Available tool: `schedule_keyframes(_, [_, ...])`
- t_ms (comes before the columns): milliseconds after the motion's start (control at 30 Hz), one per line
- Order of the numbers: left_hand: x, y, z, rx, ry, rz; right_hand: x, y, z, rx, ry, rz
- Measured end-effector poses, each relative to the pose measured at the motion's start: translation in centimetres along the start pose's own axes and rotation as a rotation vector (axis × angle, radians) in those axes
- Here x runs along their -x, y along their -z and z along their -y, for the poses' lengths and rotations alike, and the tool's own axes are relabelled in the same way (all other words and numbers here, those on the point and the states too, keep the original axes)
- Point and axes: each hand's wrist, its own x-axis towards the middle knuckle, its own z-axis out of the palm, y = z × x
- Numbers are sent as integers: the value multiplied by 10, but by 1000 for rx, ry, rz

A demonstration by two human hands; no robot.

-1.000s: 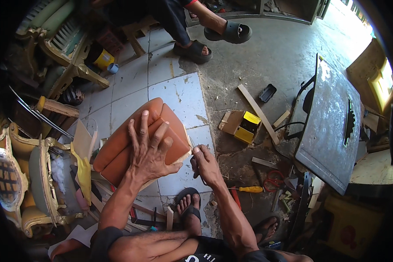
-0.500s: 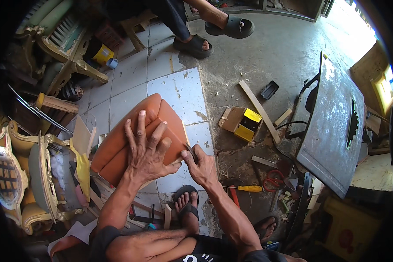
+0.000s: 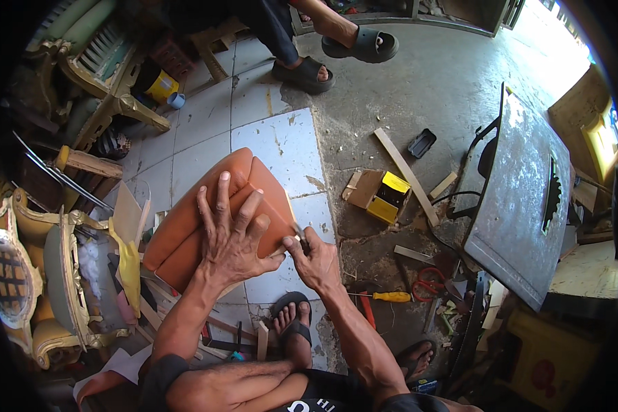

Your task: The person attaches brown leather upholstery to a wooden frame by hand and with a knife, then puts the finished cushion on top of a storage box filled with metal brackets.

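Observation:
A padded seat cushion (image 3: 199, 220) in brown-orange leather-like covering stands tilted in front of me, with seams across its top and a pale edge along its right side. My left hand (image 3: 230, 237) presses on the cushion's face, fingers spread and the thumb stretched toward the right edge. At that edge my right hand (image 3: 314, 259) is closed in a pinch, thumb on top, around a small thin dark tool (image 3: 300, 233). The tool's tip meets the pale edge; its kind is unclear, since the fingers cover most of it.
A table saw (image 3: 518, 199) leans at right, near a yellow-black box (image 3: 389, 198) and wood strip (image 3: 408, 175). Yellow-handled screwdriver (image 3: 391, 296) and red-handled scissors (image 3: 429, 285) lie on the floor. Carved chair frames (image 3: 65, 281) crowd the left. Another person's sandalled foot (image 3: 305, 74) is ahead.
Almost nothing differs. My right hand and the small tool have shifted very slightly along the cushion's edge, while my left hand keeps its place.

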Motion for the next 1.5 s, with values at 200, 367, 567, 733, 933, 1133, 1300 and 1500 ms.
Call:
schedule_keyframes(200, [2,0,-3,8,-8,-21,-9,7,-7,111,60,66])
schedule_keyframes(367, [3,-1,0,13,-10,-11,-7,5,-4,155,51,58])
schedule_keyframes(567, [5,-2,-3,5,-15,-21,0,-5,-8,86,79,-79])
schedule_keyframes(733, [5,-4,-2,-4,-12,-32,-9,4,-10,130,67,36])
schedule_keyframes(933, [0,1,0,5,-4,-17,-10,-3,-12,35,146,-12])
schedule_keyframes(1133, [0,-1,4,5,1,-21,-12,-2,-5,49,75,-45])
schedule_keyframes(1300, [1,-3,2,6,2,-24,-20,3,-11,83,66,73])
schedule_keyframes(1500, [-2,-1,4,6,5,-7,-18,1,-10,105,103,36])
